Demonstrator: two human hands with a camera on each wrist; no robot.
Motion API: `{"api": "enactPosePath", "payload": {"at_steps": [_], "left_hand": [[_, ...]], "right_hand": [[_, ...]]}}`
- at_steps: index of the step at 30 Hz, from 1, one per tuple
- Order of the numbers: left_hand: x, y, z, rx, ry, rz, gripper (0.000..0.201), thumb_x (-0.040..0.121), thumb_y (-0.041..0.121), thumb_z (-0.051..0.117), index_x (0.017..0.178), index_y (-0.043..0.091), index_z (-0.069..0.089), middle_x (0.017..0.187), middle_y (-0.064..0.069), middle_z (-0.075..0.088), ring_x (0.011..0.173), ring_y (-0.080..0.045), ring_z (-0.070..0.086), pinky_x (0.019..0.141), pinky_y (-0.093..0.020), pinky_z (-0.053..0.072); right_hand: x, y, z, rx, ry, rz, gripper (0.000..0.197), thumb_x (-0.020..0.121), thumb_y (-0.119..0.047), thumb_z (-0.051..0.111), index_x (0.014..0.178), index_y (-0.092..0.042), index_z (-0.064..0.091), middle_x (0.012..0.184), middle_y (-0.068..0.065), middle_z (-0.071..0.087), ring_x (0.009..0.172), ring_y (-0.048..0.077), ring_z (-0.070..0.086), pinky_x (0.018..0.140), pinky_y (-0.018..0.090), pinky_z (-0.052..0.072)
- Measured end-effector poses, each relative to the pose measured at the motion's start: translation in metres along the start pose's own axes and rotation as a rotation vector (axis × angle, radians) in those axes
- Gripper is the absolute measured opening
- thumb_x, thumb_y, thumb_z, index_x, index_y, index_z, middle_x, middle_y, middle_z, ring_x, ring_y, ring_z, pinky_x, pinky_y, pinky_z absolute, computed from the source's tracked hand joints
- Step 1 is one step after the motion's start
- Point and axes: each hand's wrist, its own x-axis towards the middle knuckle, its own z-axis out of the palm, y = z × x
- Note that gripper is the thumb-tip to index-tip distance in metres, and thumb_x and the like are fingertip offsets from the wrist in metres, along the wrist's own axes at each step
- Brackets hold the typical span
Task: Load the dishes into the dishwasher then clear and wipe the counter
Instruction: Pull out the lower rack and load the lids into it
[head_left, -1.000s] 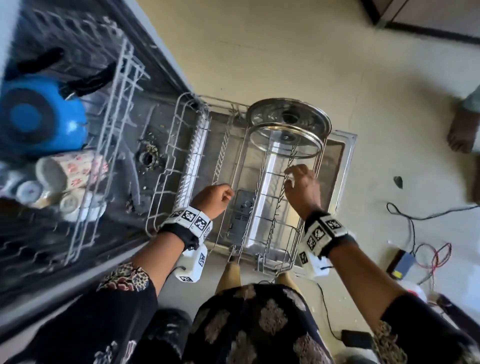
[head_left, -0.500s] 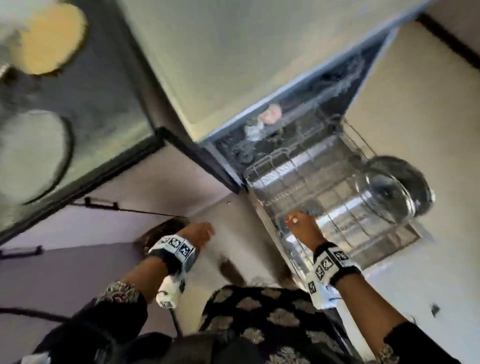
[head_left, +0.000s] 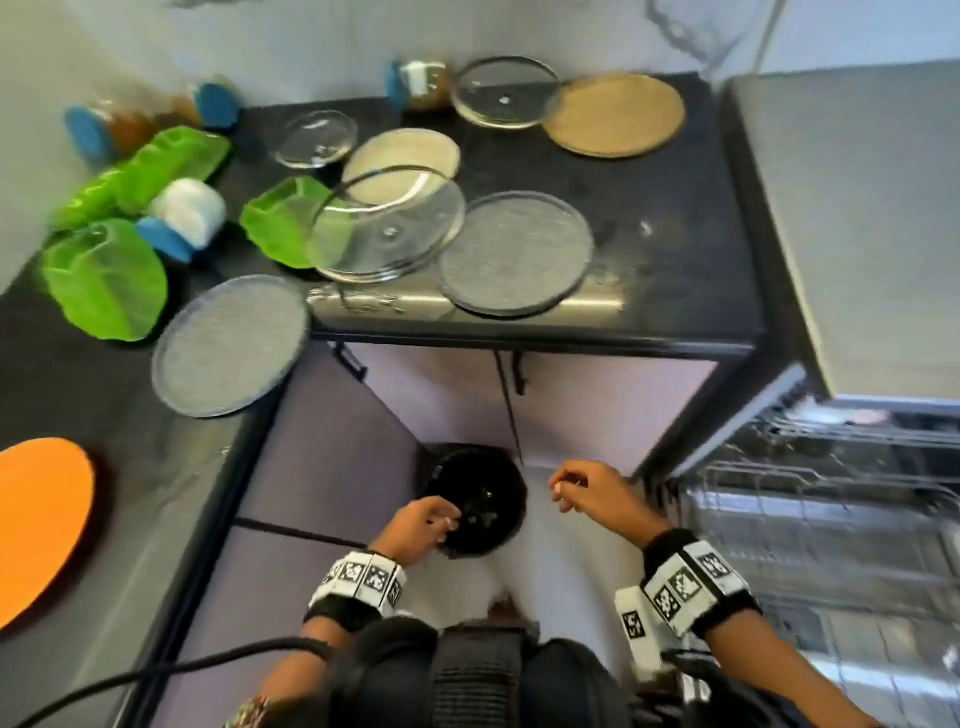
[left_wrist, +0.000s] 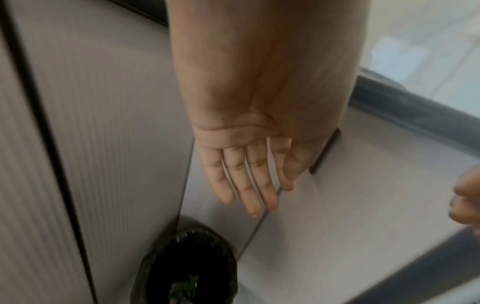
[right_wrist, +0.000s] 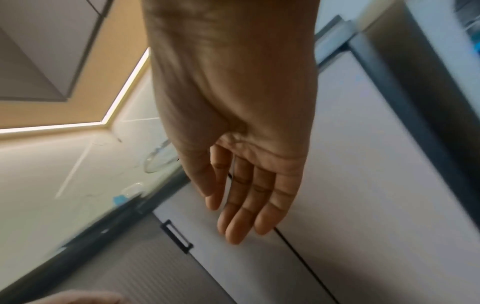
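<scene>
On the dark L-shaped surface (head_left: 670, 218) most of the job is waiting. I can see two grey plates (head_left: 515, 253), one of them overhanging the front edge, a cream plate (head_left: 402, 156) partly under a large glass lid (head_left: 387, 228), a smaller glass lid (head_left: 317, 139), a glass dish (head_left: 505, 91) overlapping a tan plate (head_left: 615, 114), green leaf-shaped dishes (head_left: 106, 278), an orange plate (head_left: 39, 525) at the near left, and a few blue-capped jars (head_left: 418, 78) against the wall. Crumbs or smears show on the bare stretch near the right end, so I'd judge no wiping has been done.

To the right, the dishwasher (head_left: 852, 525) stands open with its wire rack (head_left: 810, 519) pulled out; the part I can see holds nothing I can make out, though the picture is blurred there.

Both grips are released and carry nothing. The left hand (head_left: 415, 527) hangs with loosely bent fingers above a black-lined waste bin (head_left: 475, 499) on the floor, and the left wrist view shows its fingers straight and bare. The right hand (head_left: 589, 493) is low in front of the cabinet doors, near the dishwasher's corner, fingers relaxed.

My guess is that loading is only partly done, with clearing and wiping wholly left.
</scene>
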Motion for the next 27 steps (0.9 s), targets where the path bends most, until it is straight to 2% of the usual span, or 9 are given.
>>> {"api": "enactPosePath", "payload": {"at_steps": [4,7,10,12,16,20,22,24,27], "left_hand": [[-0.022,-0.025,-0.066,-0.189,0.206,0.012,0.025,0.089,-0.007,0.048,0.087,0.015,0.060,0.080,0.003,0.063,0.076,-0.017,0.059,0.057,-0.007,0.046],[-0.031,-0.024,-0.105,-0.319,0.344,0.049,0.018,0.089,-0.005,0.050,0.093,0.010,0.059,0.081,0.002,0.062,0.072,-0.007,0.059,0.051,-0.005,0.042],[-0.031,-0.017,-0.133,-0.425,0.420,0.129,0.017,0.090,-0.007,0.049,0.097,0.006,0.057,0.082,0.001,0.062,0.060,0.007,0.061,0.051,-0.005,0.043],[-0.026,-0.011,-0.147,-0.472,0.460,0.171,0.017,0.091,-0.007,0.048,0.096,0.006,0.058,0.083,0.004,0.064,0.061,0.010,0.061,0.054,-0.005,0.044],[-0.015,0.003,-0.167,-0.518,0.458,0.216,0.017,0.092,-0.006,0.045,0.101,0.002,0.058,0.091,-0.001,0.066,0.071,0.005,0.066,0.059,-0.008,0.047],[0.004,0.032,-0.192,-0.586,0.500,0.255,0.022,0.091,-0.007,0.045,0.098,0.007,0.061,0.079,0.007,0.073,0.081,-0.014,0.065,0.065,-0.010,0.051],[0.016,0.053,-0.204,-0.622,0.519,0.255,0.021,0.092,-0.004,0.045,0.105,0.005,0.059,0.088,0.001,0.073,0.076,-0.007,0.067,0.065,-0.012,0.051],[0.031,0.076,-0.211,-0.722,0.524,0.229,0.022,0.095,0.003,0.043,0.114,0.006,0.054,0.097,-0.010,0.069,0.067,-0.003,0.068,0.060,-0.017,0.052],[0.053,0.114,-0.217,-0.902,0.482,0.164,0.020,0.098,0.017,0.041,0.116,0.013,0.049,0.095,-0.009,0.067,0.064,-0.012,0.069,0.057,-0.023,0.054]], "right_hand": [[0.022,-0.068,0.022,0.097,-0.066,-0.076,0.018,0.091,0.004,0.049,0.083,-0.007,0.061,0.075,0.007,0.064,0.053,0.001,0.060,0.056,0.013,0.047],[0.043,-0.111,0.022,0.282,-0.035,-0.060,0.020,0.092,0.002,0.047,0.083,-0.008,0.061,0.071,0.006,0.068,0.055,0.011,0.064,0.056,0.023,0.051],[0.066,-0.154,0.015,0.414,0.012,-0.088,0.021,0.093,0.001,0.044,0.084,-0.007,0.061,0.067,0.005,0.069,0.054,0.014,0.065,0.054,0.024,0.053],[0.082,-0.180,0.008,0.437,0.047,-0.122,0.020,0.093,-0.001,0.044,0.086,-0.008,0.061,0.070,0.006,0.069,0.055,0.014,0.065,0.056,0.024,0.053],[0.118,-0.219,-0.017,0.512,0.109,-0.137,0.017,0.092,-0.003,0.045,0.085,-0.010,0.059,0.075,0.008,0.065,0.054,0.014,0.065,0.053,0.023,0.052],[0.169,-0.255,-0.078,0.748,0.194,-0.060,0.016,0.091,-0.008,0.047,0.080,-0.010,0.059,0.063,0.006,0.064,0.049,0.014,0.064,0.047,0.021,0.053],[0.193,-0.268,-0.112,0.879,0.247,-0.013,0.016,0.091,-0.009,0.046,0.079,-0.008,0.056,0.069,0.007,0.062,0.055,0.016,0.064,0.048,0.021,0.053],[0.218,-0.274,-0.139,0.954,0.285,0.028,0.018,0.093,-0.010,0.043,0.078,-0.007,0.052,0.078,0.009,0.056,0.068,0.018,0.060,0.056,0.024,0.052],[0.250,-0.275,-0.163,0.947,0.313,0.055,0.016,0.092,-0.010,0.042,0.079,-0.006,0.050,0.081,0.010,0.054,0.072,0.020,0.057,0.060,0.027,0.047]]}}
